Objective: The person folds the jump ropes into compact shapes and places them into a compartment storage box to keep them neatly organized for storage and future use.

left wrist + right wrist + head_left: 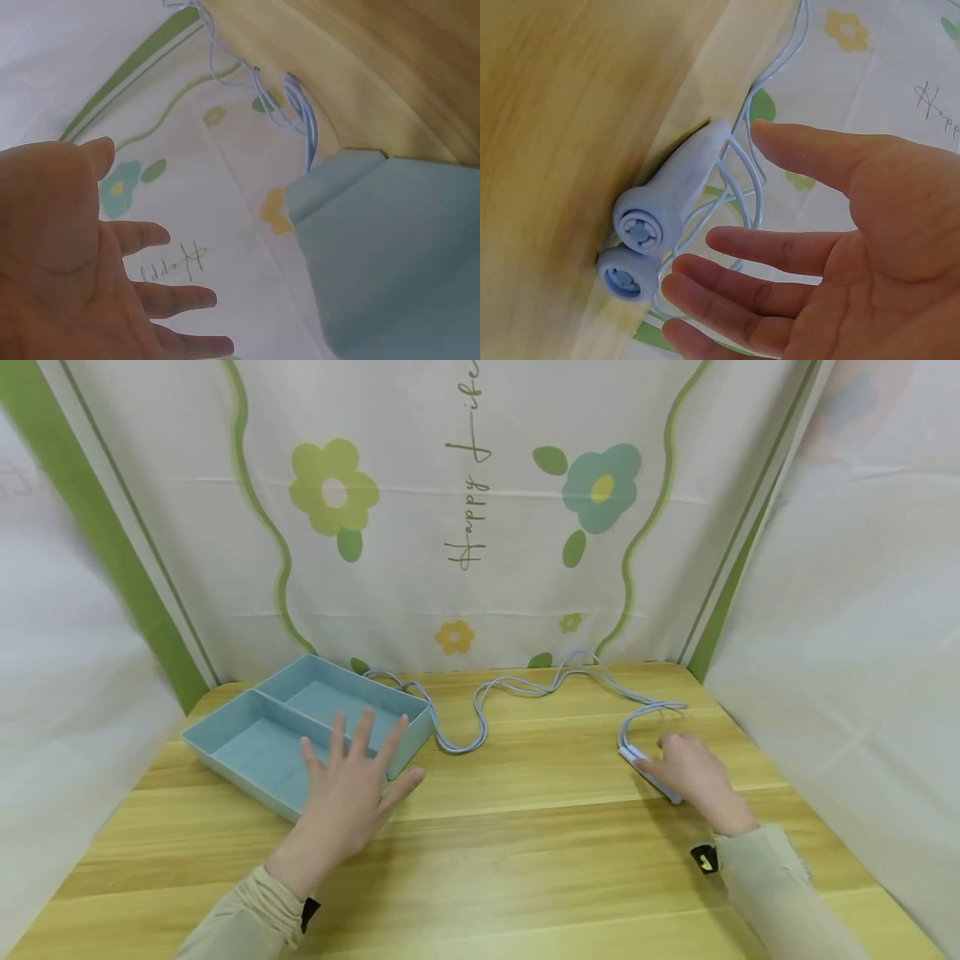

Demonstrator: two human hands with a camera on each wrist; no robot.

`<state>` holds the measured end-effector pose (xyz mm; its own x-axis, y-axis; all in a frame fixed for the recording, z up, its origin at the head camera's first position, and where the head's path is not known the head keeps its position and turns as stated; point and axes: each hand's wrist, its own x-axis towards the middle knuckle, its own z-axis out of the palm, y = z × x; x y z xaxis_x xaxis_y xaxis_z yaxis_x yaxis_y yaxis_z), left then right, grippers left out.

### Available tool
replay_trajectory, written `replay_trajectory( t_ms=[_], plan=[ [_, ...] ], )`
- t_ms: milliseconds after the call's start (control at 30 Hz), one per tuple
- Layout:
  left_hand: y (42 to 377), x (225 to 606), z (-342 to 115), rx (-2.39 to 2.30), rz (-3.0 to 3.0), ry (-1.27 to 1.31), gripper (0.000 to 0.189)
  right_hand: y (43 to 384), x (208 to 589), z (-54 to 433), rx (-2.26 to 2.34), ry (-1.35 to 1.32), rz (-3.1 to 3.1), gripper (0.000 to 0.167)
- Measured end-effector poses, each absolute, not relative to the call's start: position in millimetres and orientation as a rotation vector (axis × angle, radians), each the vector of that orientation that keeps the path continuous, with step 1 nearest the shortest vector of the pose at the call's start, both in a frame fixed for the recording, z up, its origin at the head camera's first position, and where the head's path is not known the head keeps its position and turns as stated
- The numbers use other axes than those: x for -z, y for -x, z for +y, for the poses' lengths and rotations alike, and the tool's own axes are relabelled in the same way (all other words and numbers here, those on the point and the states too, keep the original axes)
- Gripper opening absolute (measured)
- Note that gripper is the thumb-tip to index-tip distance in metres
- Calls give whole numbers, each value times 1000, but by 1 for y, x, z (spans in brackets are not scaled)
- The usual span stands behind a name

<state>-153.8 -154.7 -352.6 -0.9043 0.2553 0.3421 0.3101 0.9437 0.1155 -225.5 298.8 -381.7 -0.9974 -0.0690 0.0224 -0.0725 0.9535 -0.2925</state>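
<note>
A light blue jump rope lies on the wooden table, its cord running in loose curves along the back. Its two handles lie side by side at the right, round ends showing in the right wrist view. My right hand is over the handles, fingers loosely bent and apart from them in its wrist view. My left hand is spread above the front of a blue two-compartment box, holding nothing. In the left wrist view the palm faces the camera beside the box.
A white cloth with printed flowers hangs behind the table. White side panels stand at left and right. The box sits at the table's back left, with part of the cord against its right corner. Bare wood shows in front.
</note>
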Motion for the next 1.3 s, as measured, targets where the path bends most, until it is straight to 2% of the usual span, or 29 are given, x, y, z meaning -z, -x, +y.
replay_trajectory(
  t_ms=[500, 767, 1300],
  plan=[
    [149, 360, -150, 208, -2708, 488, 67, 232, 389, 295, -470, -83, -3165, 32],
    [148, 362, -147, 194, -2692, 547, 63, 232, 393, 298, -492, -80, -3172, 19],
    [147, 363, -141, 249, -2718, 586, 61, 230, 391, 298, -418, -173, -3199, 21]
  ],
)
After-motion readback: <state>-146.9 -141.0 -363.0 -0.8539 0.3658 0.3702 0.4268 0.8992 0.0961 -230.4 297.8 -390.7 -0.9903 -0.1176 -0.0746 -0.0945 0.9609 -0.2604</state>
